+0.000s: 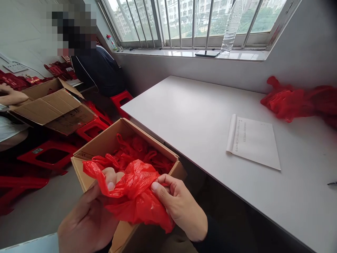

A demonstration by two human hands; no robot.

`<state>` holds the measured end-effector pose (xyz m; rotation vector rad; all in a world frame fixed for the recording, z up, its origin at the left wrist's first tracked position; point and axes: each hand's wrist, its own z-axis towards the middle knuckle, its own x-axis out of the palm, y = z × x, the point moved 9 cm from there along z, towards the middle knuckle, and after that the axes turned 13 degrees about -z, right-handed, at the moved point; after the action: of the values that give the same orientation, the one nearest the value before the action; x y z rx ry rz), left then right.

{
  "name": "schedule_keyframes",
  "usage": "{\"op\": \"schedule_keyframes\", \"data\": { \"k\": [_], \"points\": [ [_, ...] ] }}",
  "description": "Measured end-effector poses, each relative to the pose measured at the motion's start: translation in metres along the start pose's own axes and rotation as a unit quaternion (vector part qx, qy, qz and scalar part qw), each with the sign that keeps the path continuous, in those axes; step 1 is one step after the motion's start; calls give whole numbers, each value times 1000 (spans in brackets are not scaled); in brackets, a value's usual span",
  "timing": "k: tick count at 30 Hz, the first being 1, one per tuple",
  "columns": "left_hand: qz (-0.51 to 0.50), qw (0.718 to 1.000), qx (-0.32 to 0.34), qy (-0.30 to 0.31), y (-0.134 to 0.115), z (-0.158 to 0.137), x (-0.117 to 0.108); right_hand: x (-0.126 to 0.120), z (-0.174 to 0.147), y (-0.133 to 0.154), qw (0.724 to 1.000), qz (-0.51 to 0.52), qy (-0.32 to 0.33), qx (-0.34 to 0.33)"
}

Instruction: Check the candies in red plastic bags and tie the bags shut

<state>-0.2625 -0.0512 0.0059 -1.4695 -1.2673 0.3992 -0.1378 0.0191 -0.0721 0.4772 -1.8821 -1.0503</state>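
Note:
A crumpled red plastic bag point(140, 179) is stretched between my two hands, above the near side of an open cardboard box point(86, 147). My left hand point(89, 214) grips its left end, thumb on top and part of the bag draped over the fingers. Thumb and forefinger of my right hand point(181, 203) pinch the bag's right side. Whether anything is inside the bag cannot be made out. More red plastic bags point(137, 147) lie bunched in the box, partly hidden behind the held one.
A white table point(184, 116) stands right of the box, bearing a notepad point(255, 140), a pen point(332, 183) and red bags point(289, 102). A water bottle point(231, 30) stands on the windowsill. Left are red stools point(50, 153), another cardboard box point(58, 109) and two people.

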Motion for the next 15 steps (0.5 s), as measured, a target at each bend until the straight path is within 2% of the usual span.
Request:
{"op": "schedule_keyframes", "data": {
  "k": [3,5,8,10,15],
  "points": [
    [-27,999,-17,16,3,4,-1,-7,0,3,999,-37,-25,-5],
    [-35,999,-19,13,4,7,-4,-11,-1,0,998,-55,-33,17],
    [-31,999,-16,20,4,8,-3,-10,-2,-11,996,-48,-7,75],
    [-31,999,-19,40,6,8,1,-7,-2,-13,995,-41,11,91],
    [-74,995,-31,64,10,12,-1,-7,-3,-5,998,-9,-10,64]
  ]
}}
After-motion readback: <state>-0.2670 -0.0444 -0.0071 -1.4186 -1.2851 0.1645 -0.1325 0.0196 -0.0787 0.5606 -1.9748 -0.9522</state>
